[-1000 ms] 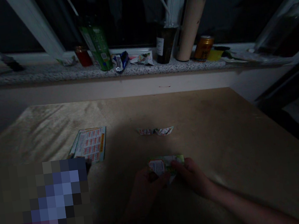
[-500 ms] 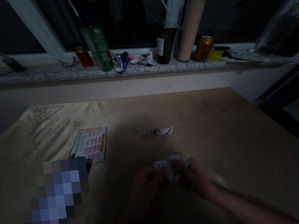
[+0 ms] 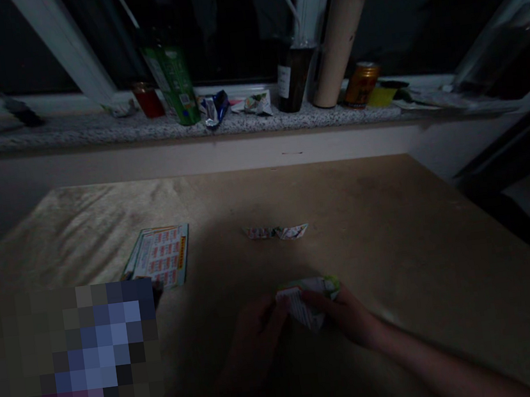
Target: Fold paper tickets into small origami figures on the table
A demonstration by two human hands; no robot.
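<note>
Between my two hands is a folded piece of printed paper (image 3: 308, 312), white with small print and some green at its right end. My left hand (image 3: 262, 331) pinches its left edge, thumb on top. On the right side my right hand (image 3: 344, 314) grips it, with the thumb lying across the paper. Fingers under the paper are hidden, and the light is dim. Beyond the hands lies a narrow folded paper strip (image 3: 276, 232) with pointed ends, touched by neither hand.
A stack of printed sheets (image 3: 163, 256) lies on the table (image 3: 368, 211) at the left, beside a blurred-out patch. On the stone windowsill (image 3: 236, 121) stand a green bottle (image 3: 176, 84), a dark cup (image 3: 296, 82), a tall beige flask (image 3: 342, 41), an orange can (image 3: 362, 85) and crumpled wrappers (image 3: 215, 109).
The paper in my hands has changed shape: a white pointed flap now hangs lower between the thumbs. Both hands have shifted only slightly. The strip and the stack have not moved.
</note>
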